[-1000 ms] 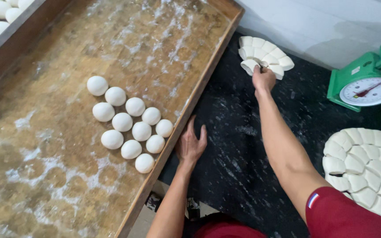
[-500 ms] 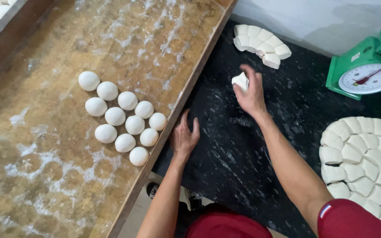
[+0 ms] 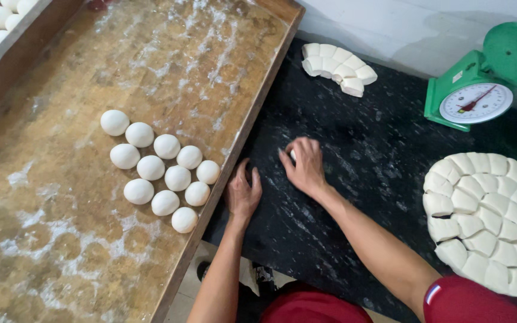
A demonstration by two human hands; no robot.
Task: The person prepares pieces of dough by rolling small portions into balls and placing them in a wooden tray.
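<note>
A floured wooden tray (image 3: 79, 251) holds dough balls (image 3: 164, 170) beside the black tabletop (image 3: 366, 155); a green scale (image 3: 480, 90) stands near. The right hand (image 3: 305, 166) cups a dough piece (image 3: 293, 155); the left hand (image 3: 243, 192) rests flat, empty.

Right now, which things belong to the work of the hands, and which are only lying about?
In the work: right hand cupped over a dough piece; left hand on the black worktop; rolled dough balls; floured wooden tray.

Lying about: green scale; cut dough round; small dough arc.
</note>
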